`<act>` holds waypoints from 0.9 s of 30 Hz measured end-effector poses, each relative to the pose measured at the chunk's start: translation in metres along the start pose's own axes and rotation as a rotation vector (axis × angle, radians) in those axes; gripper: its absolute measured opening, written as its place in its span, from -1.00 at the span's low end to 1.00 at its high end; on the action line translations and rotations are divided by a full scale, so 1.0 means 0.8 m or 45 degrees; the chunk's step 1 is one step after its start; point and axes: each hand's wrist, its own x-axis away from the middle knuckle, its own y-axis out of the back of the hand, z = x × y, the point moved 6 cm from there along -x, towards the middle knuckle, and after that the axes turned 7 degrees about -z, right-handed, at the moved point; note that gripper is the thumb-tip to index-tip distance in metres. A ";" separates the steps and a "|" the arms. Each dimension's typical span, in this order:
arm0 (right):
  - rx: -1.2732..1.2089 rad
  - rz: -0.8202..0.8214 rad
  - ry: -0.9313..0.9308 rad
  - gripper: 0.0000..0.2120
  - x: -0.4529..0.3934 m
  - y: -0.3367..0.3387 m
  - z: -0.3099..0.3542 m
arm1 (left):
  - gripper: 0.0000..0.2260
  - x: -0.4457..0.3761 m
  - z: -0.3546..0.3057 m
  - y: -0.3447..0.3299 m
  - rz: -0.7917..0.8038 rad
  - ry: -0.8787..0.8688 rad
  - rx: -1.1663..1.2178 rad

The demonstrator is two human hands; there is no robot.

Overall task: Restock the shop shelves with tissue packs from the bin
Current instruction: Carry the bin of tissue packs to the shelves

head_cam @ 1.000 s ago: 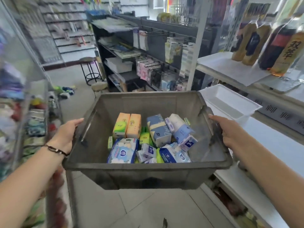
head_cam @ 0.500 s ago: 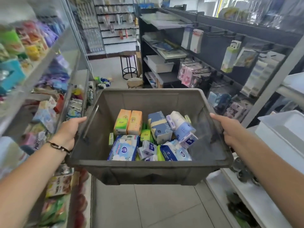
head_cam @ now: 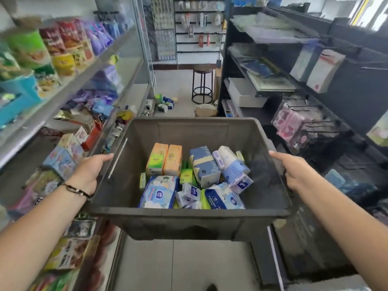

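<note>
1. You hold the grey bin (head_cam: 189, 219) up in front of you over the pale tiled floor (head_cam: 184, 267), in a narrow shop aisle.
2. Your left hand (head_cam: 89, 173) grips the bin's left rim, thumb lying along the top edge; a dark bracelet (head_cam: 77, 191) circles that wrist.
3. Your right hand (head_cam: 294, 172) grips the right rim in the same way, thumb on top, the other fingers hidden under the lip.
4. The tissue packs (head_cam: 195, 177) lie loose on the bin's bottom: two orange packs (head_cam: 164, 159) stand side by side at the back, blue and white ones are tumbled to the right and front, and small green ones are wedged between.
5. To your left run light shelves (head_cam: 69, 89) crowded with colourful packets and boxes, blurred in this view.
6. To your right stands a dark shelving unit (head_cam: 346, 97) with hooks carrying hanging packets, flat goods on its upper boards and a white tray lower down.
7. Down the aisle a round-topped stool (head_cam: 202, 85) stands on the floor near the dark unit's end, with a few packs (head_cam: 165, 101) scattered on the tiles just left of it.
8. The back wall (head_cam: 195, 28) carries rows of small hanging goods.
</note>
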 end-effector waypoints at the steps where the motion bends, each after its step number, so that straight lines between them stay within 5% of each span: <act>1: 0.013 0.004 0.016 -0.75 -0.019 -0.010 0.018 | -0.79 -0.012 -0.007 -0.012 -0.011 0.000 0.007; 5: 0.028 0.042 0.076 -0.80 -0.084 -0.055 0.082 | -0.65 -0.084 -0.030 -0.049 -0.064 0.019 0.056; 10: 0.073 0.077 0.070 -0.82 -0.155 -0.109 0.145 | -0.23 -0.284 -0.008 -0.035 -0.134 0.065 0.064; 14: 0.095 0.086 0.026 -0.80 -0.217 -0.158 0.187 | -0.28 -0.321 -0.057 -0.088 -0.115 0.095 0.106; 22: 0.123 -0.025 0.009 -0.63 -0.335 -0.270 0.272 | -0.70 -0.385 -0.177 -0.222 -0.205 0.019 0.109; 27: 0.123 0.016 -0.033 -0.75 -0.421 -0.351 0.331 | -0.78 -0.480 -0.235 -0.278 -0.218 0.044 0.097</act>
